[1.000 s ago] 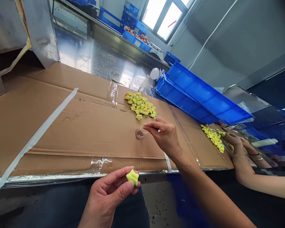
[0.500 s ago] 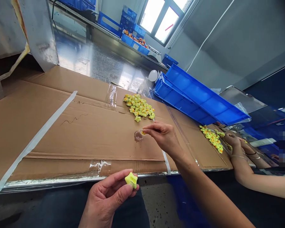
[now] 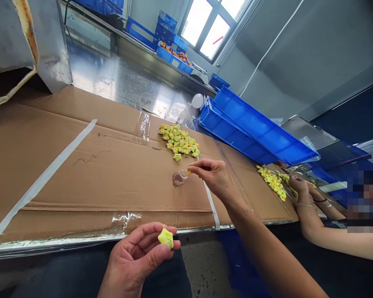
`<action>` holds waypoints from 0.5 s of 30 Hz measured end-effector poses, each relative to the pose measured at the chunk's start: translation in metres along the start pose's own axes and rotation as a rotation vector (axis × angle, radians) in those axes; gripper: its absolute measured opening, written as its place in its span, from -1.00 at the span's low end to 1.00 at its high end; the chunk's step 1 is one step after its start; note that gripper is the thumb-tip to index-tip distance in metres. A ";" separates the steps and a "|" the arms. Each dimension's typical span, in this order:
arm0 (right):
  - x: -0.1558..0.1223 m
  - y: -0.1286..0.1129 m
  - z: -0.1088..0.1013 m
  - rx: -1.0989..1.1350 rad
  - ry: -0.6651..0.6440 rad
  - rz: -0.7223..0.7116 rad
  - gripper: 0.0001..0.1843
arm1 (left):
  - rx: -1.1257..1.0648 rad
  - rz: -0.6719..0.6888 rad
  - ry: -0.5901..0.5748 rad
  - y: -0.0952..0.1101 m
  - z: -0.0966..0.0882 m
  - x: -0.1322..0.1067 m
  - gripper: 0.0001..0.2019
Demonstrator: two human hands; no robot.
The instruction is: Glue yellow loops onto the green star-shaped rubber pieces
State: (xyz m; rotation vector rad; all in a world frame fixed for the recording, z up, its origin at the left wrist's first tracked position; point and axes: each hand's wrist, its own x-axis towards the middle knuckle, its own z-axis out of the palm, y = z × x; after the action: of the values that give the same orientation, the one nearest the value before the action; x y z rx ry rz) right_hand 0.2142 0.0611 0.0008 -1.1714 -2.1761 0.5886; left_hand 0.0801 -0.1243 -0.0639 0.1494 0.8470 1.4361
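Dabbing, I'd judge: my right hand (image 3: 213, 176) pinches a clear-ended piece (image 3: 183, 174) at the brown patch (image 3: 177, 180)'s two o'clock.
My left hand (image 3: 136, 256) pinches a yellow star (image 3: 165, 237) toward six o'clock; next likely needs steady fingers.

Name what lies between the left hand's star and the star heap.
In the head view: cardboard bearing a brownish patch, a clear piece at the right hand, then a loose star beside the heap.
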 end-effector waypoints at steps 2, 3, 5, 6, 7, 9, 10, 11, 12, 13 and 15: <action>0.000 0.001 0.001 0.005 -0.004 -0.007 -0.86 | -0.003 0.001 -0.005 0.000 -0.001 0.001 -0.74; 0.000 0.002 0.001 0.008 -0.006 -0.012 -0.87 | -0.005 0.002 -0.007 0.000 -0.001 0.001 -0.74; -0.001 0.003 0.002 0.014 -0.008 -0.016 -0.87 | -0.005 0.001 -0.008 0.000 -0.001 0.001 -0.75; -0.001 0.003 0.001 0.015 -0.007 -0.016 -0.87 | -0.003 0.000 -0.007 0.000 -0.001 0.001 -0.75; -0.001 0.003 0.001 0.015 -0.006 -0.014 -0.87 | 0.000 -0.001 -0.005 0.000 -0.001 0.001 -0.75; -0.002 0.003 0.000 0.014 -0.003 -0.008 -0.87 | 0.005 0.000 -0.004 0.001 0.000 0.001 -0.76; -0.002 0.003 -0.001 0.013 -0.004 -0.004 -0.88 | 0.005 0.001 -0.004 0.001 0.001 0.001 -0.76; -0.002 0.003 -0.002 0.013 -0.006 0.001 -0.88 | 0.004 0.001 -0.004 0.001 0.001 0.001 -0.76; -0.002 0.003 -0.003 0.015 -0.009 0.006 -0.89 | 0.002 0.001 -0.003 0.001 0.001 0.001 -0.76; -0.002 0.003 -0.005 0.018 -0.013 0.013 -0.89 | 0.002 0.001 0.001 0.001 0.001 0.002 -0.76; -0.003 0.004 -0.007 0.029 -0.018 0.028 -0.91 | 0.000 -0.005 0.019 0.000 0.001 0.002 -0.74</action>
State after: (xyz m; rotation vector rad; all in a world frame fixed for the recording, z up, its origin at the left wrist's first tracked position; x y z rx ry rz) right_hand 0.2224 0.0612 0.0028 -1.1867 -2.1624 0.6431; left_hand 0.0802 -0.1219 -0.0641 0.1341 0.8629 1.4351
